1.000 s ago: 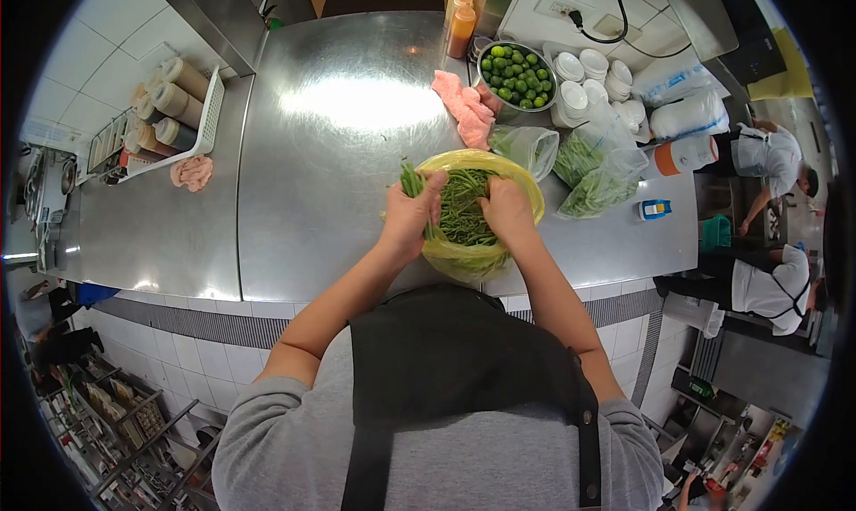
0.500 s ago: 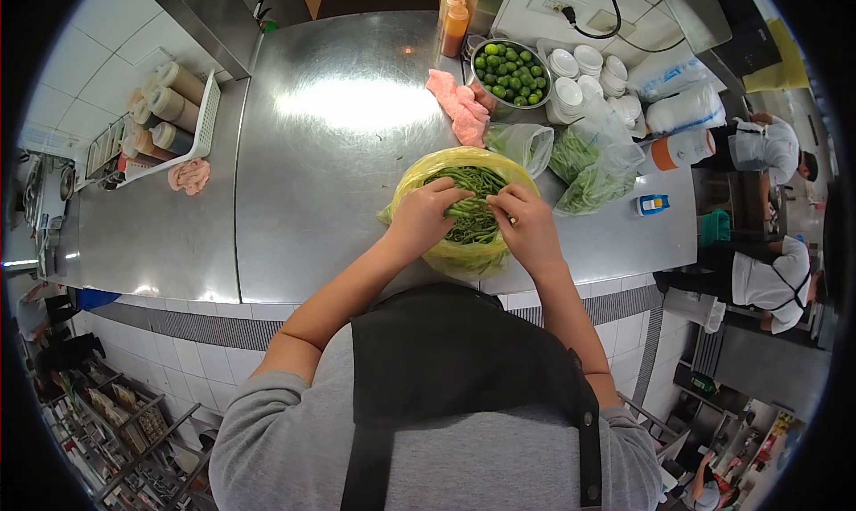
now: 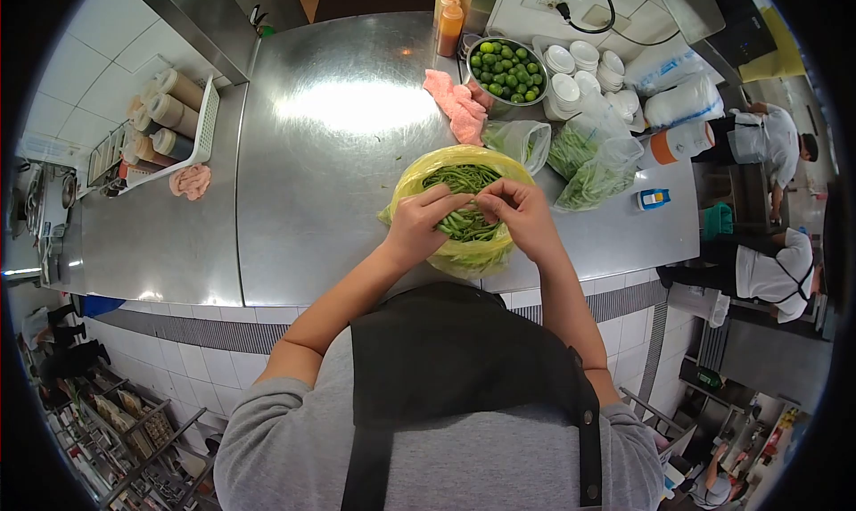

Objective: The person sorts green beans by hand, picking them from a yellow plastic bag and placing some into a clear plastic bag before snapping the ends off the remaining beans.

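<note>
A yellow plastic bag [image 3: 406,183] stands wide open on the steel counter, full of thin green beans [image 3: 462,179]. Over its left side, my left hand [image 3: 417,224] is closed on a few green beans, which lie below its fingers. My right hand [image 3: 524,217] is in a pinch above the bag's right side, its fingertips meeting those of my left hand at the end of a bean. The fingers largely cover that bean end.
Beyond the bag lie a pink cloth [image 3: 456,108], a bowl of limes [image 3: 506,72] and sauce bottles [image 3: 450,29]. Bags of greens [image 3: 596,177], white lidded cups [image 3: 563,92] and a small blue-and-white item [image 3: 654,199] sit right. A bottle basket [image 3: 205,129] stands left. Co-workers [image 3: 771,275] are at right.
My right hand has shifted slightly left and up, and its fingertips have come together with my left hand's. The left hand has stayed almost in place over the bag.
</note>
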A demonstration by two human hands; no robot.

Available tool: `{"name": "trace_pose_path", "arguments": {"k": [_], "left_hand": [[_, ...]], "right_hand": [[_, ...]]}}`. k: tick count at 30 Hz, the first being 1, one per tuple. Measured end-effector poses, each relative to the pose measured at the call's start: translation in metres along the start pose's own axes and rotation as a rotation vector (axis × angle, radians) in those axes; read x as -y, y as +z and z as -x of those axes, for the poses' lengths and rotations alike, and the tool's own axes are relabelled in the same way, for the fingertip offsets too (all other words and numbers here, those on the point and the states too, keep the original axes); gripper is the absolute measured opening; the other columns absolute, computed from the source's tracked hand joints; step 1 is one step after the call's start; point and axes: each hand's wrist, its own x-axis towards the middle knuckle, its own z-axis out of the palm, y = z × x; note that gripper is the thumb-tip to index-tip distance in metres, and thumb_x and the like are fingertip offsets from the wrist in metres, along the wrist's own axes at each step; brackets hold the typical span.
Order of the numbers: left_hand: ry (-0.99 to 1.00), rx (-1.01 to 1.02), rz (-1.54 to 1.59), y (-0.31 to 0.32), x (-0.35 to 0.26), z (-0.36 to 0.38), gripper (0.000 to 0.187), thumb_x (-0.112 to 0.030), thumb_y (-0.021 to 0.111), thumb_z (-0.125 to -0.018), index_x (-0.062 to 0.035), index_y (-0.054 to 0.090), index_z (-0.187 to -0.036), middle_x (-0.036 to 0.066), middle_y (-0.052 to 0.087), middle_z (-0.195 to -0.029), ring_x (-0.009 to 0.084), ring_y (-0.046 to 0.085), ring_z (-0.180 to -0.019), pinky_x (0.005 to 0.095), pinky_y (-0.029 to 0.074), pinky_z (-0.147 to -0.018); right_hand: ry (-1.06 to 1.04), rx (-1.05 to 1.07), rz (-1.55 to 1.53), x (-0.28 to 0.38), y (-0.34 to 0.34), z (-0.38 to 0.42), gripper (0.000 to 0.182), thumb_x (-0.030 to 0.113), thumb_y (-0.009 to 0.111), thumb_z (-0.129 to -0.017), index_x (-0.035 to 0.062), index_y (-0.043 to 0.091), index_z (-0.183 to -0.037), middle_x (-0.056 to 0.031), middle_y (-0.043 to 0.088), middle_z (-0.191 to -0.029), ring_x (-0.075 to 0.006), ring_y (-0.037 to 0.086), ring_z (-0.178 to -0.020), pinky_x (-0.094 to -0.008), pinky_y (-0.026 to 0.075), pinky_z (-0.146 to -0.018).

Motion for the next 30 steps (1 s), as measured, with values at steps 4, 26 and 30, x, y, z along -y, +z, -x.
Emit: {"name": "trace_pose_path", "arguments": {"k": [4, 26, 30], "left_hand": [[-0.074, -0.147, 0.144, 0.002, -0.006, -0.007, 0.023, 0.0, 0.072, -0.085, -0.006, 0.074, -0.106, 0.005, 0.065, -0.076, 0.0175, 0.059, -0.06, 0.0298, 0.047, -0.055], [-0.772, -0.29, 1.021, -0.005, -0.001, -0.017, 0.019, -0.015, 0.067, -0.098, 0.0023, 0.072, -0.104, 0.0, 0.062, -0.073, 0.0029, 0.044, -0.052, 0.0191, 0.034, -0.047], [-0.816, -0.128, 1.002, -0.006, 0.001, -0.007, 0.018, -0.015, 0.065, -0.098, 0.001, 0.071, -0.103, -0.003, 0.055, -0.064, 0.0033, 0.042, -0.05, 0.0206, 0.032, -0.045]], "right_hand": [[0.145, 0.134, -0.379, -0.003, -0.01, -0.003, 0.01, 0.009, 0.068, -0.095, -0.0009, 0.069, -0.098, -0.0036, 0.067, -0.083, -0.0088, 0.06, -0.073, -0.0243, 0.048, -0.068], [-0.409, -0.147, 0.511, 0.008, 0.033, 0.008, 0.018, 0.009, 0.075, -0.085, 0.0002, 0.068, -0.099, -0.0096, 0.069, -0.091, -0.0201, 0.067, -0.081, -0.0318, 0.051, -0.074], [-0.473, 0.123, 0.501, 0.016, 0.036, 0.011, 0.012, 0.007, 0.072, -0.085, -0.0003, 0.068, -0.093, -0.0126, 0.067, -0.086, -0.0289, 0.065, -0.076, -0.0351, 0.051, -0.072]]}}
